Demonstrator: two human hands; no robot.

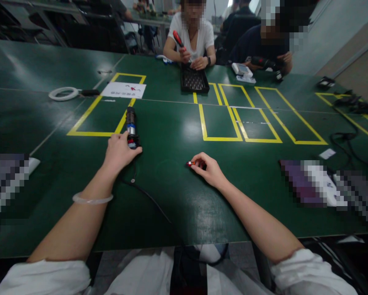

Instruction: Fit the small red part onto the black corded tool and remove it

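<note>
On the green worktop (162,127), in from its front edge, my left hand (118,150) lay half-open against a probably heavy black-and-silver cylindrical tool (130,122), best held mid-barrel, while my right hand (211,170) pinched a tiny red-and-white piece (189,164).

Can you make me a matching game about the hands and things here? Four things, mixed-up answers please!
1. left hand
2. bracelet
3. right hand
4. black tray

A. holding a tiny red piece
B. in front of the person in white
C. touching a dark tool
D. around the left forearm

Right pairs: 1-C, 2-D, 3-A, 4-B
</note>
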